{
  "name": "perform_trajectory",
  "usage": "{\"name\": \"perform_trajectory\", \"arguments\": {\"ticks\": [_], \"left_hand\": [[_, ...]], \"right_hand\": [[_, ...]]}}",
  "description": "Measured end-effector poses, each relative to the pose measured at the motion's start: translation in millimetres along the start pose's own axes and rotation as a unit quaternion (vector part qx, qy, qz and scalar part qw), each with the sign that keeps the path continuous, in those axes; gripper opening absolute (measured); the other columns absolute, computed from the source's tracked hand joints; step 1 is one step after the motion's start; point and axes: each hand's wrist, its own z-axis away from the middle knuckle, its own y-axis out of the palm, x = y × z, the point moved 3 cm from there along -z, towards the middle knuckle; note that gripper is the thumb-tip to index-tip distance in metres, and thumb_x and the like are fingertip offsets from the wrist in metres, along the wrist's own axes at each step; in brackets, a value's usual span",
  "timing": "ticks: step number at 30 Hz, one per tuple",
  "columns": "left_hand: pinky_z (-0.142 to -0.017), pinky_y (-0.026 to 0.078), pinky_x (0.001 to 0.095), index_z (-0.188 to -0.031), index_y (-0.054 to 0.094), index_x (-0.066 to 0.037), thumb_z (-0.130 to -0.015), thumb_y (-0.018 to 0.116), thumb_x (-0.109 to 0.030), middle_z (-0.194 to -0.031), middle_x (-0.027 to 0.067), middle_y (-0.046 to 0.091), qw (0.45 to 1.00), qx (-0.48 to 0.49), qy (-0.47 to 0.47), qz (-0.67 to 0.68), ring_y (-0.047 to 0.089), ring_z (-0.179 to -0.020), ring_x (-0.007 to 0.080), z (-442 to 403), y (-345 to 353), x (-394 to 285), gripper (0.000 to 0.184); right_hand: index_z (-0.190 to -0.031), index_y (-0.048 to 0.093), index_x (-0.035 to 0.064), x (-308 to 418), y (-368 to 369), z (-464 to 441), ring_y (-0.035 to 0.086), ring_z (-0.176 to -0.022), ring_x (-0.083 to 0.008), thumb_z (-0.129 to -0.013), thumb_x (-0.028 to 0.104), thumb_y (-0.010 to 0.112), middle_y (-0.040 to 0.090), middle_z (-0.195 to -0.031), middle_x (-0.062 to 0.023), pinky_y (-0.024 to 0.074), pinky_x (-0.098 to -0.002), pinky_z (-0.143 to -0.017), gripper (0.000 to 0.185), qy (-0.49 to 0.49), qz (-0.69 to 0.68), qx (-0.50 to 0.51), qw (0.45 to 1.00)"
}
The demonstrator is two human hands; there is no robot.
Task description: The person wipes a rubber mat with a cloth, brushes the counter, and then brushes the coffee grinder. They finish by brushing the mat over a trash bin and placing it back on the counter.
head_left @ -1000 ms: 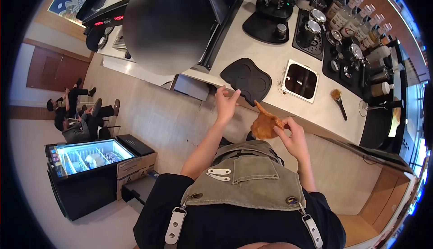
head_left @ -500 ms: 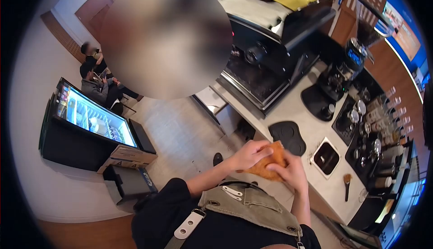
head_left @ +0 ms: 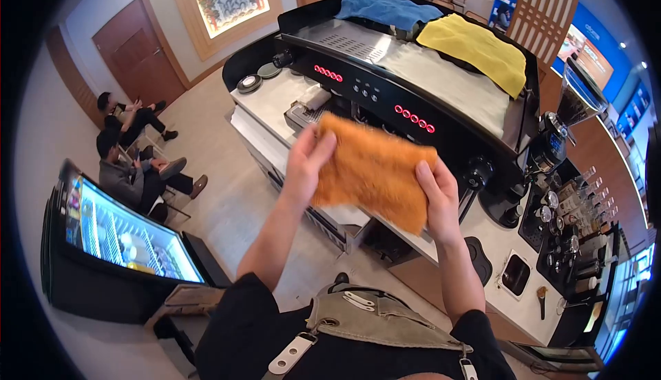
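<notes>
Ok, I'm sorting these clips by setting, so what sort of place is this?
Most likely a café, seen from behind its coffee counter: there is a large espresso machine, a coffee grinder beside it and a row of bottles further along.

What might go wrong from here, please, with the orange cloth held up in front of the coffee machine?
The orange cloth, held by the left hand and right hand, might brush the lit red buttons on the coffee machine and press one. Its lower edge hangs loose, so it could catch on parts nearby. The yellow cloth on top might slip if bumped.
</notes>
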Motion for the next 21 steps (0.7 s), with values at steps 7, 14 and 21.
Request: {"name": "perform_trajectory", "arguments": {"ticks": [7, 14, 21], "left_hand": [[-0.083, 0.053, 0.0282, -0.122, 0.061, -0.002, -0.104, 0.063, -0.029, -0.104, 0.0071, 0.07, 0.948, 0.115, 0.143, -0.262, 0.067, -0.096, 0.012, -217.1, 0.6, -96.1, 0.033], [-0.104, 0.049, 0.0378, -0.132, 0.067, -0.007, -0.101, 0.065, -0.035, -0.126, 0.0166, 0.071, 0.772, 0.169, 0.272, -0.549, 0.066, -0.118, 0.0292, -335.7, -18.2, -46.2, 0.042], [-0.104, 0.049, 0.0381, -0.137, 0.067, -0.017, -0.098, 0.062, -0.054, -0.134, 0.0157, 0.068, 0.677, 0.32, 0.12, -0.651, 0.064, -0.123, 0.0319, -328.7, -6.8, -18.4, 0.054]], "right_hand": [[-0.144, 0.045, -0.0011, 29.0, 56.1, -133.3, 0.065, -0.098, -0.0115, -0.108, 0.023, 0.058, 0.065, -0.123, -0.0101, 0.0566, -0.03, -0.087, 0.046, -0.109, -0.059, -0.05, 0.991], [-0.144, 0.047, 0.0021, -34.1, 47.0, -81.2, 0.066, -0.109, -0.0174, -0.102, 0.017, 0.065, 0.065, -0.13, -0.0112, 0.0551, -0.0331, -0.092, 0.048, -0.055, 0.129, -0.036, 0.989], [-0.131, 0.063, 0.0028, -112.2, -11.3, 72.8, 0.066, -0.109, -0.012, -0.101, 0.014, 0.067, 0.071, -0.123, -0.0066, 0.0526, -0.0293, -0.094, 0.033, 0.185, 0.252, -0.043, 0.949]]}}
